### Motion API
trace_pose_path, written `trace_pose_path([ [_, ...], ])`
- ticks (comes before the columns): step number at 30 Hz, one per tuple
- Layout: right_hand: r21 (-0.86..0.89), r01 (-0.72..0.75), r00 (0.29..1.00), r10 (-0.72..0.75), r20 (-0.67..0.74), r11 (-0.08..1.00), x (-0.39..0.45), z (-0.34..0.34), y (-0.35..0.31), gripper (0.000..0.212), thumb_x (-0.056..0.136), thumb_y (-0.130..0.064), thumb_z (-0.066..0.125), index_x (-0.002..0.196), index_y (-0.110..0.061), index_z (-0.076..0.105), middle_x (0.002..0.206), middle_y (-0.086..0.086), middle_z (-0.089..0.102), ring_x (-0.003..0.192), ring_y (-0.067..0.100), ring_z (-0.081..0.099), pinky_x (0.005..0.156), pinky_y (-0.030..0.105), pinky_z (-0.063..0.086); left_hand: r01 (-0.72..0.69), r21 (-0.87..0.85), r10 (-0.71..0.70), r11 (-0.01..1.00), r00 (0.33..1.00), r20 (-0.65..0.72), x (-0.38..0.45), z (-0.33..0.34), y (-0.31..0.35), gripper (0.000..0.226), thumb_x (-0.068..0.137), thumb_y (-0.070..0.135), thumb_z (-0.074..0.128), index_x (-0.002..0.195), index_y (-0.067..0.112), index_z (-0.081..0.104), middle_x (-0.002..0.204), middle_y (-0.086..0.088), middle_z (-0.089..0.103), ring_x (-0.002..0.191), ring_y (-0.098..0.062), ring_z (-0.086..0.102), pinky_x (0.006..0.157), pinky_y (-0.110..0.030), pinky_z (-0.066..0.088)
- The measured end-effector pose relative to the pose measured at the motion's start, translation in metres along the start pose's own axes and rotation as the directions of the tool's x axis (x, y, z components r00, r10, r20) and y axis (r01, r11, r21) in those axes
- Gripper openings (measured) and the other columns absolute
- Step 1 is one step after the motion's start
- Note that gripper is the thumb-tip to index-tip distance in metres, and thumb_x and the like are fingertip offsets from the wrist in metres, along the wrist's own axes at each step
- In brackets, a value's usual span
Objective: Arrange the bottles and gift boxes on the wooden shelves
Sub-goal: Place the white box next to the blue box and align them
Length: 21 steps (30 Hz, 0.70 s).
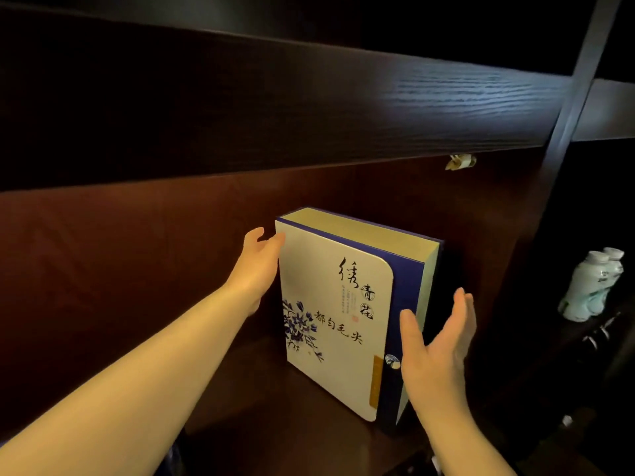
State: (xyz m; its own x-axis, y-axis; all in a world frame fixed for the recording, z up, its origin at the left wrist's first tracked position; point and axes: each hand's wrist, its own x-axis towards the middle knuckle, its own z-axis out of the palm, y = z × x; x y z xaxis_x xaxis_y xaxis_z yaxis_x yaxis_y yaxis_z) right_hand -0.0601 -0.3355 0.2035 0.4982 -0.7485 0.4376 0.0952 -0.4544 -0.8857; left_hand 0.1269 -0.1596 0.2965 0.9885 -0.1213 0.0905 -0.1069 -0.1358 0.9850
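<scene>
Two bare hands flanked a tall gift box [340, 314] standing upright on a dark wooden shelf [261, 400], its printed face turned outward. The left hand [257, 266] lay along the box's left edge near the top, fingers extended and touching it; the right hand [436, 352] hovered just beside the lower right edge, fingers spread wide, gripping nothing. Standing narrow and tall, the box looked liable to tip or twist askew if one palm pushed harder than the other. Its cream front appeared smooth card with a rounded flap, blue floral print and black calligraphy, wrapped by a deep blue spine. Coarse grain ran across the shelf board above [343, 97]. Two pale, white-capped bottles [591, 290] stood well apart in the next compartment to the right.
</scene>
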Motion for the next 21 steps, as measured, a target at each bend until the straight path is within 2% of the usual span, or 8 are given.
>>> trace_pose_path([
  [2,-0.021,-0.047,0.995,0.049,0.090,0.999,0.004,0.005,0.007,0.097,0.076,-0.075,0.045,0.156,-0.050,-0.004,0.168,-0.020,-0.001,0.157,0.019,0.009,0.110,0.060,0.044,0.004,-0.057,-0.004,0.998,1.000,0.017,0.018,0.014,-0.003,0.076,0.095,0.062,0.046,0.158,0.037,0.013,0.164,0.002,0.029,0.146,-0.028,0.031,0.113,-0.049,0.026],
  [4,-0.008,-0.084,0.982,0.084,0.167,0.996,0.004,0.012,0.014,0.095,0.073,-0.078,0.044,0.149,-0.061,-0.012,0.167,-0.024,0.000,0.156,0.017,0.012,0.111,0.058,0.044,0.024,-0.107,-0.022,0.994,1.000,0.021,0.032,0.026,-0.006,0.075,0.096,0.065,0.042,0.159,0.038,0.011,0.160,0.005,0.033,0.145,-0.026,0.032,0.112,-0.047,0.026],
  [7,-0.002,-0.125,0.964,0.122,0.234,0.992,0.002,0.023,0.024,0.091,0.076,-0.074,0.047,0.145,-0.066,-0.011,0.166,-0.020,0.007,0.153,0.016,0.022,0.106,0.056,0.049,0.059,-0.118,-0.059,0.991,0.998,0.006,0.046,0.042,-0.009,0.074,0.094,0.068,0.036,0.158,0.036,0.016,0.131,0.010,0.045,0.122,-0.020,0.044,0.103,-0.044,0.030],
  [11,-0.032,-0.100,0.972,0.104,0.209,0.995,0.006,0.030,0.032,0.088,0.078,-0.073,0.048,0.146,-0.067,-0.009,0.161,-0.027,0.011,0.149,0.015,0.026,0.101,0.052,0.054,0.017,-0.094,-0.018,0.995,1.000,-0.004,0.055,0.047,-0.019,0.075,0.093,0.070,0.038,0.155,0.033,0.021,0.111,0.018,0.049,0.107,-0.014,0.049,0.097,-0.041,0.031],
  [14,-0.012,-0.080,0.978,0.081,0.194,0.997,0.009,0.031,0.035,0.087,0.080,-0.069,0.049,0.149,-0.062,-0.003,0.160,-0.024,0.015,0.147,0.016,0.032,0.097,0.047,0.056,-0.018,-0.056,0.019,0.998,1.000,0.013,0.056,0.040,-0.023,0.073,0.094,0.069,0.043,0.153,0.030,0.024,0.116,0.017,0.049,0.113,-0.015,0.048,0.096,-0.041,0.033],
  [16,0.038,-0.111,0.976,0.102,0.193,0.993,0.012,0.032,0.037,0.084,0.082,-0.065,0.049,0.153,-0.055,0.006,0.160,-0.015,0.024,0.143,0.018,0.039,0.094,0.047,0.059,-0.053,-0.024,0.054,0.998,0.998,0.024,0.052,0.033,-0.023,0.063,0.095,0.064,0.046,0.146,0.030,0.030,0.111,0.021,0.050,0.105,-0.009,0.052,0.092,-0.040,0.037],
  [18,0.097,-0.151,0.972,0.131,0.193,0.984,0.016,0.030,0.038,0.074,0.083,-0.063,0.044,0.151,-0.051,0.016,0.152,-0.006,0.037,0.133,0.018,0.051,0.082,0.041,0.063,-0.096,-0.006,0.096,0.995,0.995,0.038,0.043,0.024,-0.026,0.049,0.096,0.060,0.050,0.135,0.034,0.035,0.113,0.020,0.054,0.105,-0.006,0.054,0.085,-0.033,0.043],
  [21,0.141,-0.176,0.971,0.148,0.189,0.974,0.026,0.029,0.038,0.049,0.095,-0.056,0.039,0.142,-0.047,0.027,0.135,-0.002,0.052,0.112,0.013,0.062,0.066,0.029,0.058,-0.146,0.033,0.144,0.989,0.989,0.039,0.026,0.008,-0.028,0.043,0.094,0.054,0.058,0.128,0.038,0.037,0.118,0.019,0.057,0.106,-0.006,0.057,0.074,-0.024,0.045],
])
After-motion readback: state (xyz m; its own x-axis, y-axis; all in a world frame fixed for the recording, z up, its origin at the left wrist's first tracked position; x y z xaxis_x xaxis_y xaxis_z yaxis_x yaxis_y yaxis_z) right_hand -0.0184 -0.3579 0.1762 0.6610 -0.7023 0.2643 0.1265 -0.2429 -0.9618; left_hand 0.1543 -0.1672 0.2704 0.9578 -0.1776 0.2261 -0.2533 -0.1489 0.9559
